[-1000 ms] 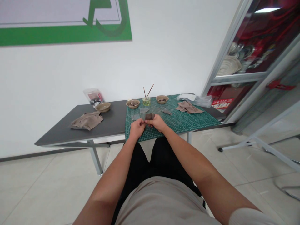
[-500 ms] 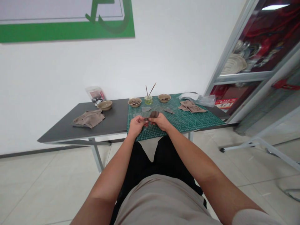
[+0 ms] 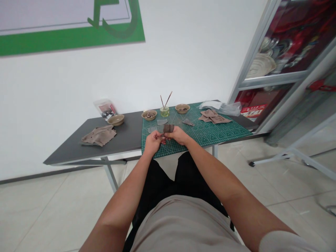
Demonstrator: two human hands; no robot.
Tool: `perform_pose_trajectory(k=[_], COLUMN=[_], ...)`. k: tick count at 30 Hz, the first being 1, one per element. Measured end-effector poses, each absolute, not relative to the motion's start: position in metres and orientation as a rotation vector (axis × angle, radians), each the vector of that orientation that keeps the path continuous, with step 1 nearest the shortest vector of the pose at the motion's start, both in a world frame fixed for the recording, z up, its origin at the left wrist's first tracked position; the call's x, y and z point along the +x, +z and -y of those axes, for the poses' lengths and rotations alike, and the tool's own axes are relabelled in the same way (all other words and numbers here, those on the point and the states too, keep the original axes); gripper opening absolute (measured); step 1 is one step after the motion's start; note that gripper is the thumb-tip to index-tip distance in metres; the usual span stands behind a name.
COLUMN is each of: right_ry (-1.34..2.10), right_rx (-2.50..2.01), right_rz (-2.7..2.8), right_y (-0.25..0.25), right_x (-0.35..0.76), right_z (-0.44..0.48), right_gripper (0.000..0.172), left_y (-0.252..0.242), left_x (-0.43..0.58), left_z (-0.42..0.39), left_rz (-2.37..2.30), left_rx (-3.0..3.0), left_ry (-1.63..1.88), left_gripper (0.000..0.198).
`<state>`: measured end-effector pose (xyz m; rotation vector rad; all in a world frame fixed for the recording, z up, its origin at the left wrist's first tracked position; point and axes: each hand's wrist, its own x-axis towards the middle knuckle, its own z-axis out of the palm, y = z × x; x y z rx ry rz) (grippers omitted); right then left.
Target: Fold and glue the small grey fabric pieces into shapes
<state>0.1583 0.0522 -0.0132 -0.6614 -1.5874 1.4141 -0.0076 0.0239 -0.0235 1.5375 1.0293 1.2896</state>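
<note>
Over the front of the green cutting mat (image 3: pixel 210 134), my two hands meet. My right hand (image 3: pixel 179 135) is closed on a dark brown flat piece (image 3: pixel 168 128), which looks like cloth and stands up above the fingers. My left hand (image 3: pixel 153 142) is closed too, its fingertips pinched at the lower end of that piece, touching the right fingers. Whether a second small item sits between the fingertips is too small to tell. Just beyond the hands lie a clear grey sheet (image 3: pixel 162 122) and a grey scrap (image 3: pixel 188 122).
Along the back stand a bowl of small dark pieces (image 3: pixel 149 115), a glass jar (image 3: pixel 165 112) with two thin sticks, and another bowl (image 3: pixel 182 109). Brown cloths lie left (image 3: pixel 99 135) and right (image 3: pixel 214 116). Far left are a third bowl (image 3: pixel 116 120) and a plastic packet (image 3: pixel 105 107).
The dark brown piece has turned more upright and shows a broader face, a little further left. Both hands stay together; the whole view has shifted slightly.
</note>
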Motion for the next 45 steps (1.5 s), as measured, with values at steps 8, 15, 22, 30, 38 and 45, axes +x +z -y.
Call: perform_pose_trajectory(k=[8, 15, 22, 30, 38, 45], right_ry=[1.421, 1.096, -0.031, -0.091, 0.159, 0.72], right_rx=[-0.655, -0.9, -1.42, -1.491, -1.467, -1.066], right_rz=[1.512, 1.415, 2.087, 2.379, 2.361, 1.997], right_y=[-0.014, -0.021, -0.004, -0.005, 0.002, 0.004], right_x=[0.157, 0.159, 0.168, 0.153, 0.157, 0.159], right_z=[-0.05, -0.059, -0.046, -0.033, -0.041, -0.043], right_gripper=[0.034, 0.029, 0.045, 0.043, 0.058, 0.027], left_y=[-0.018, -0.018, -0.021, -0.028, -0.018, -0.009], left_x=[-0.012, -0.011, -0.013, -0.017, -0.014, -0.007], left_z=[-0.026, -0.032, -0.035, -0.035, -0.027, -0.026], left_rz=[-0.922, -0.918, -0.954, -1.018, -1.069, -1.116], left_rx=[1.439, 1.444, 1.353, 1.344, 1.473, 1.624], left_ry=[1.251, 1.374, 1.537, 1.636, 1.663, 1.553], left_gripper=[0.028, 0.024, 0.028, 0.02, 0.03, 0.016])
